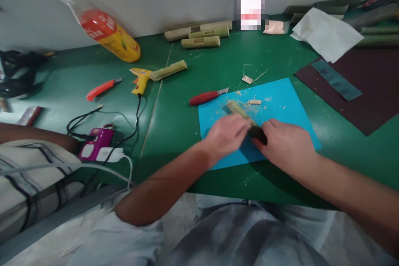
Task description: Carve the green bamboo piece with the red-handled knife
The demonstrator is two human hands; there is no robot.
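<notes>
Over a blue sheet (289, 108) lies a slanted bamboo piece (237, 108), pale at its far end and dark near my hands. My right hand (288, 139) has its fingers wrapped round the near end. My left hand (229, 135) is closed at the middle of the piece, its fingers blurred; whatever is between them cannot be made out. Shavings and a small wooden chip (254, 102) lie on the sheet beyond the bamboo. A red-handled knife (204, 98) rests at the sheet's upper left edge, touched by neither hand.
On the green table (174, 120) are a yellow glue gun (142, 81), an orange cutter (101, 90), a purple power strip (99, 141) with cables, and a bottle (109, 35). Cut bamboo (201, 42) lies by the wall. Another person's arm (37, 133) is at left.
</notes>
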